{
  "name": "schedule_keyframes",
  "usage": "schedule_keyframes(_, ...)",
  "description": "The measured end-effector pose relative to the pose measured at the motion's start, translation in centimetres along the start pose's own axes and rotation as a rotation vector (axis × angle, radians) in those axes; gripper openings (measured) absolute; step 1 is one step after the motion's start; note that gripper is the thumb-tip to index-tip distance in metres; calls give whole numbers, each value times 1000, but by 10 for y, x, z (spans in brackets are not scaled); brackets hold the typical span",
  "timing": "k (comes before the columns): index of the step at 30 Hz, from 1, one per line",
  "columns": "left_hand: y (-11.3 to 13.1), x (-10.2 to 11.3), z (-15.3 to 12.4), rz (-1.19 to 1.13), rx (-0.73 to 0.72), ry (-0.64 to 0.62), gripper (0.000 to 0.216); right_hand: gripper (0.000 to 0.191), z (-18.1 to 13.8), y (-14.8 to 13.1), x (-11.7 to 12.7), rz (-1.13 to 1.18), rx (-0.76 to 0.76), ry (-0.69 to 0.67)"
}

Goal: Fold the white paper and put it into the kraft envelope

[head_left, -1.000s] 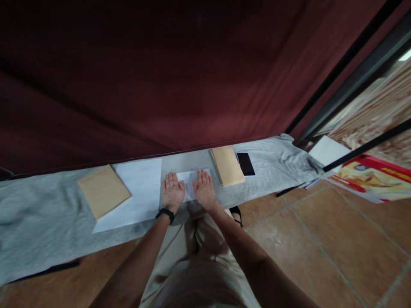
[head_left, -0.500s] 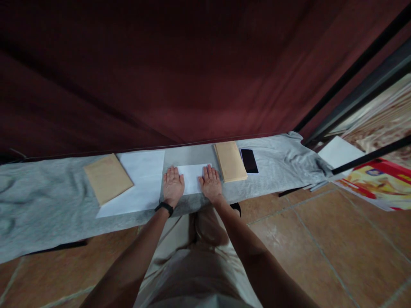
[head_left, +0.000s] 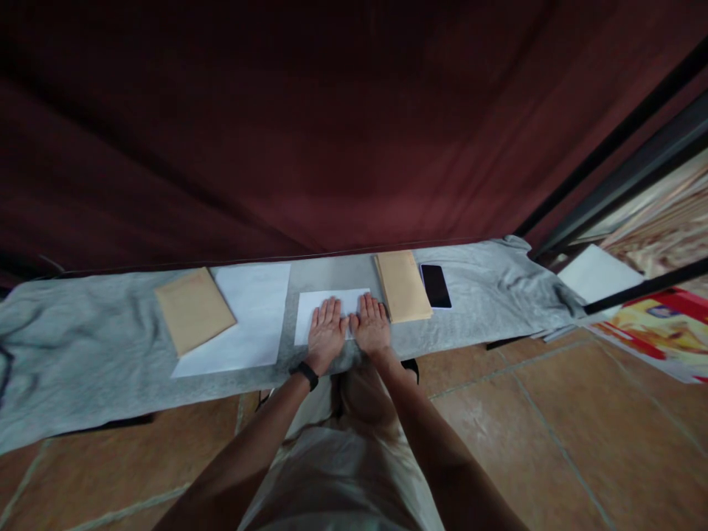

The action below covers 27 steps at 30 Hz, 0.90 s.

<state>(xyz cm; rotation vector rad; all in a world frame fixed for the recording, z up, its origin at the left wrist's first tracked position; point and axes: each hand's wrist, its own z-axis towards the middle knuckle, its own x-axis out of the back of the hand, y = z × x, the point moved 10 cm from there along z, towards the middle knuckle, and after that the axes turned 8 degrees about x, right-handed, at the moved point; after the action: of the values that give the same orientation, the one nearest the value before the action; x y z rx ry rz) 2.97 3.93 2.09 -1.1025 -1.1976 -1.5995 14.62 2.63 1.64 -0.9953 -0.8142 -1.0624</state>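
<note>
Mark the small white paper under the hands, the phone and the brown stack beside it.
Small white paper (head_left: 349,303): head view, uncovered part near its far edge.
Phone (head_left: 436,286): head view, middle of its dark screen.
Brown stack (head_left: 405,287): head view, middle of its top face.

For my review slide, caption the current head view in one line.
Left hand and right hand rest palm-down on a small white sheet, brown packets either side.

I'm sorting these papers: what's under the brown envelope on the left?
The brown envelope overlaps a large white sheet and grey cloth; anything fully covered beneath it can't be seen.
</note>
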Motion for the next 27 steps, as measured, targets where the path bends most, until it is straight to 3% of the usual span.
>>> schedule_keyframes(8,-60,22,-18,23,64,73,61,60,-2,2,2,18,12,52)
schedule_keyframes(12,-63,25,-23,39,77,72,61,57,8,-14,2,56,-20,61)
schedule_keyframes(17,-61,25,-21,31,86,41,61,56,25,-66,-17,150,120,-33)
schedule_keyframes(19,-61,25,-21,32,89,35,61,55,25,-74,-23,143,160,-54)
schedule_keyframes(27,-62,25,-21,47,102,35,62,60,16,-32,-16,36,98,-36)
